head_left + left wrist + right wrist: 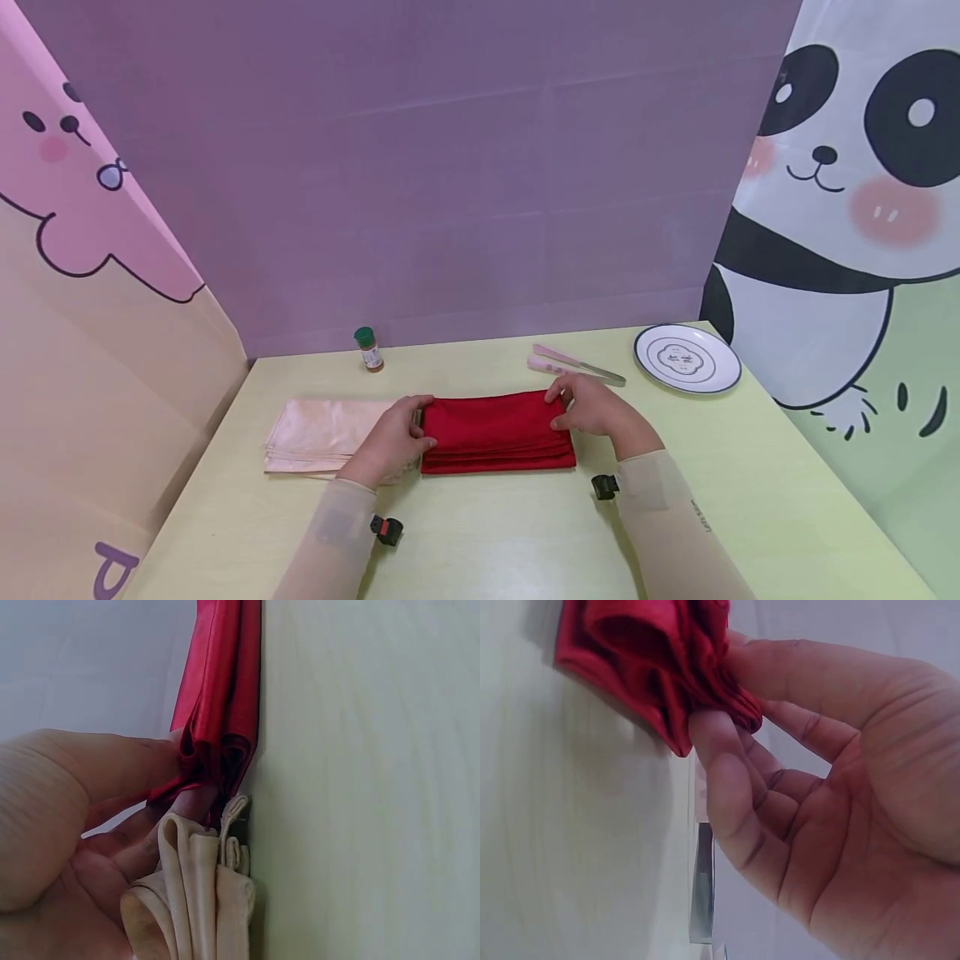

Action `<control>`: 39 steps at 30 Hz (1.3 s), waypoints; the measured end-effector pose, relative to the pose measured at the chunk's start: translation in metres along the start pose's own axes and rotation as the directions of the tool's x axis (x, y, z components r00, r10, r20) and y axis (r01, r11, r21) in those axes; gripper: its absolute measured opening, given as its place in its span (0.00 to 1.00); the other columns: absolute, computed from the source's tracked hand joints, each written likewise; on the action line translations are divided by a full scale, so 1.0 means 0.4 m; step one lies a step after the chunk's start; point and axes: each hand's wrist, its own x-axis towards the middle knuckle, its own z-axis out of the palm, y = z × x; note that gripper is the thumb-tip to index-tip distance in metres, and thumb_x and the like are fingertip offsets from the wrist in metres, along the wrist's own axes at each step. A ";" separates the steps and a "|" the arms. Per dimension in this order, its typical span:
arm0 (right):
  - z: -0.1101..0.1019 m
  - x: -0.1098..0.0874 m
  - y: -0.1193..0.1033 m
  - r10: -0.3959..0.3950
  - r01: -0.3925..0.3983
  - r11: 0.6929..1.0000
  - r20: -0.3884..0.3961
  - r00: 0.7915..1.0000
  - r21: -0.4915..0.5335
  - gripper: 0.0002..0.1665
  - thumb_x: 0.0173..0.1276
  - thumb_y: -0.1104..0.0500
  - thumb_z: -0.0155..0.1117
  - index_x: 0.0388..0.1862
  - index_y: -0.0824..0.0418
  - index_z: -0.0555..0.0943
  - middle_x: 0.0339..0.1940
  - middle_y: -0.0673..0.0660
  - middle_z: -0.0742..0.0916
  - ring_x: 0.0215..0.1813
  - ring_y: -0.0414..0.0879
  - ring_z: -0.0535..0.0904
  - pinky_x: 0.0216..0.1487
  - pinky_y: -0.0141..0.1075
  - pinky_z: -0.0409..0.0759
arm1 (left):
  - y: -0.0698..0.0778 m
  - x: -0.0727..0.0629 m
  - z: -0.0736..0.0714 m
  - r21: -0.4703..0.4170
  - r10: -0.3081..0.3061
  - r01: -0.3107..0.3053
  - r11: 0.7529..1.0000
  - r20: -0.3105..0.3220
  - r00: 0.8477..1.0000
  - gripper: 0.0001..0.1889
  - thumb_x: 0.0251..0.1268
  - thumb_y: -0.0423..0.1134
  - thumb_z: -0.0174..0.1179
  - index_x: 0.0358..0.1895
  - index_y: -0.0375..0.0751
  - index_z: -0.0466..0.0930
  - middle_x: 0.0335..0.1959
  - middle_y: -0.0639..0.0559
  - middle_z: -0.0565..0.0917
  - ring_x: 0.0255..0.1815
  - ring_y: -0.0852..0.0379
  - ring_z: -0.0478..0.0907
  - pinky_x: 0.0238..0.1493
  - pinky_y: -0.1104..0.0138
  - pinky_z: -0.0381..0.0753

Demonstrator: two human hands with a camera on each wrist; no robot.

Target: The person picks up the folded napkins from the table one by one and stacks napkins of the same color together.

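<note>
A folded red satin cloth (495, 429) lies in the middle of the table, several layers thick. At its left end my left hand (396, 437) pinches the folds, thumb on one side and fingers on the other, as the left wrist view shows. My right hand (596, 410) grips the opposite end; in the right wrist view the red layers (656, 660) sit between thumb and curled fingers. Beside the left hand lies a folded pale pink cloth (322, 433), its looped edges (199, 885) close against that hand and partly hidden by it.
Behind the red cloth, tongs (577, 363) with pink handles lie on the table (480, 533). A white plate (712, 358) with a dark rim stands at the back right. A small green-capped jar (370, 354) stands at the back left. Printed cloth walls border three sides.
</note>
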 end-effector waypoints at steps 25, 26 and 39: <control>0.007 0.002 0.012 0.015 -0.014 1.000 0.028 1.000 -0.012 0.25 0.58 0.66 0.81 0.54 0.62 0.83 0.47 0.62 0.85 0.46 0.53 0.80 0.46 0.44 0.81 | 0.012 0.000 0.003 0.145 0.071 -0.072 0.987 0.012 0.997 0.31 0.63 0.30 0.74 0.69 0.32 0.76 0.67 0.44 0.74 0.54 0.50 0.75 0.61 0.56 0.78; 0.008 0.002 0.013 0.017 -0.017 1.000 0.030 0.999 -0.014 0.26 0.58 0.66 0.81 0.55 0.62 0.83 0.47 0.62 0.85 0.45 0.52 0.80 0.46 0.45 0.81 | 0.011 0.000 0.004 0.149 0.069 -0.070 0.986 0.013 0.998 0.31 0.63 0.31 0.74 0.69 0.32 0.76 0.67 0.44 0.74 0.53 0.50 0.75 0.61 0.57 0.79; 0.011 0.000 0.021 0.049 -0.049 0.999 0.034 0.998 0.002 0.26 0.58 0.65 0.81 0.56 0.60 0.83 0.48 0.61 0.85 0.45 0.52 0.80 0.47 0.45 0.82 | 0.007 -0.002 0.007 0.145 0.061 -0.062 0.988 0.010 0.998 0.30 0.63 0.31 0.74 0.69 0.33 0.77 0.67 0.46 0.74 0.53 0.51 0.75 0.61 0.57 0.79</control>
